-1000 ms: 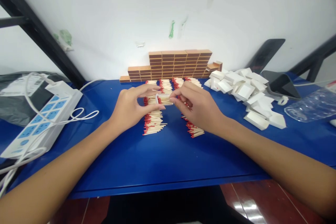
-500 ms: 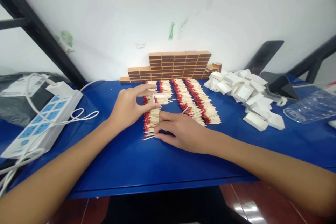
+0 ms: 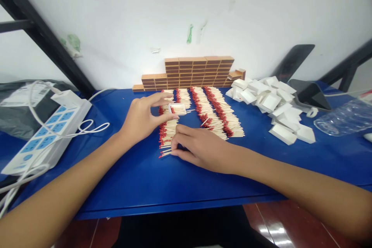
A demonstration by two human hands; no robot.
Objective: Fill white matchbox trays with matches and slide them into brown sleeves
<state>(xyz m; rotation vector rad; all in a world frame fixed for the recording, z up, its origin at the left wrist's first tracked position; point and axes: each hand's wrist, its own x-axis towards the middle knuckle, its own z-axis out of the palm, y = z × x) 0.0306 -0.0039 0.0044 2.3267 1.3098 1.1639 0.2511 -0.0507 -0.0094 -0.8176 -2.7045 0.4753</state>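
Note:
My left hand (image 3: 142, 118) pinches a small white matchbox tray (image 3: 177, 109) with matches in it, held just above the left row of red-tipped matches (image 3: 167, 131). My right hand (image 3: 200, 147) rests low on the blue table (image 3: 180, 178), fingers curled and pinching at the near end of that same row of matches. Two longer rows of matches (image 3: 216, 112) lie to the right of my hands.
A wall of stacked brown matchbox sleeves (image 3: 192, 71) stands at the back. A heap of empty white trays (image 3: 273, 104) lies at the right, with a clear plastic bag (image 3: 345, 118) beyond. A white power strip (image 3: 49, 128) with cables sits at the left.
My right hand left the tray, dropped toward me to the near end of the left match row and closed its fingers on matches there. My left hand kept holding the tray.

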